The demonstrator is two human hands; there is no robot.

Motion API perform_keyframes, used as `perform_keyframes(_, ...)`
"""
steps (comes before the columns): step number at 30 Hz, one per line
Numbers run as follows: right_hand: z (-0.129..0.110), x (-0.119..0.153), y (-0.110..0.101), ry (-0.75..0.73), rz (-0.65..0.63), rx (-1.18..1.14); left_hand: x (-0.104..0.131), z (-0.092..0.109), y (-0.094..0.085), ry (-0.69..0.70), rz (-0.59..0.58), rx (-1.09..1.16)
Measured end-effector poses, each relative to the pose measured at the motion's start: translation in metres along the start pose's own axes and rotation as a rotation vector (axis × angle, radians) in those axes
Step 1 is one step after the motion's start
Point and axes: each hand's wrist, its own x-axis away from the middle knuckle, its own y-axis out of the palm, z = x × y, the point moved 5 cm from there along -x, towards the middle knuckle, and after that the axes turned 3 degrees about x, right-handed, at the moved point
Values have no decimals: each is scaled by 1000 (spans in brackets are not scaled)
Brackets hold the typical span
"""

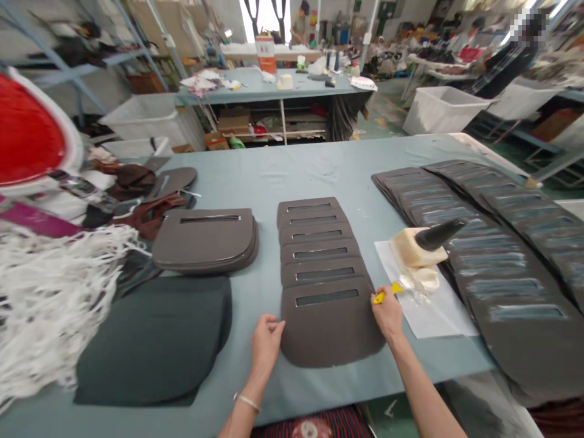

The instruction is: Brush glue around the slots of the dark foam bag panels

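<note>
Overlapping brown panels [326, 331] with slots and rounded lower ends lie in a stepped column before me. My left hand [265, 344] is closed, its thumb and forefinger pinching at the left edge of the nearest panel. At that panel's right edge, my right hand [389, 313] is closed around a small yellow spreader [379, 298], its flat head pointing right. Just beyond this hand, a cream block-shaped container [413, 246] with a black cone nozzle [440, 234] lies tilted on a white sheet [426, 316]. Whitish, glossy glue-like material [420, 283] sits beside it.
More slotted panels [529, 340] with shiny slot borders lie in rows at right. On the left are stacked brown panels [207, 240], dark green pieces [159, 347] and tangled white strips [59, 292]. Another table [264, 91] and white bins [442, 106] stand beyond; a person [511, 64] is at upper right.
</note>
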Motion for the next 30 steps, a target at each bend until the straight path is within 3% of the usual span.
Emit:
perform_keyframes(11,-7,-2,0,-2,-28,133,-3,6,0,7,-30,-97)
perform_keyframes(22,-5,0,-3,63,-61,196,1,29,4,64,-36,-314)
perform_keyframes(30,4,0,-5,56,-47,83,-16,8,8,54,-102,-211)
